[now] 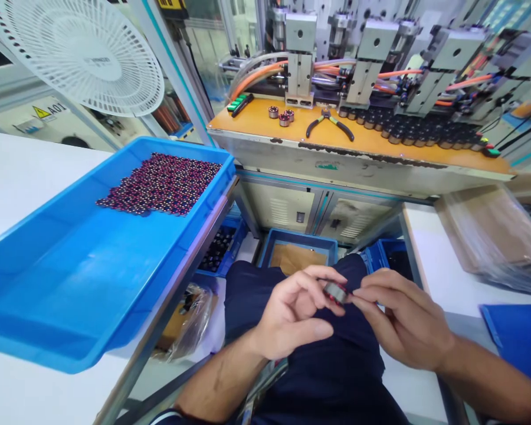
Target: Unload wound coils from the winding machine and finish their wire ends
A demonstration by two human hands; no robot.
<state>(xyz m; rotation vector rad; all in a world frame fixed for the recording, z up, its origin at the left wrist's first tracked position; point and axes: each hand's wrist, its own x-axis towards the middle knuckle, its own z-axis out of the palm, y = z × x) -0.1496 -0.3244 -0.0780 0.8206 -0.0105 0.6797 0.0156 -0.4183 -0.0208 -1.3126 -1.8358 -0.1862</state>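
Observation:
Above my lap, my left hand grips a small round motor stator by its edge, between the fingers. The stator has a grey metal rim with reddish parts showing at its sides, and it is tilted. My right hand is closed in a pinch at the stator's right edge. Whatever its thumb and forefinger hold there is too small to make out. Many similar dark and red stators lie massed at the far end of a large blue tray on my left.
An orange-topped machine bench stands ahead, bearing pliers, several loose stators and rows of dark cylindrical parts. A white fan is at upper left. Plastic-lined cardboard and a blue bin are on the right.

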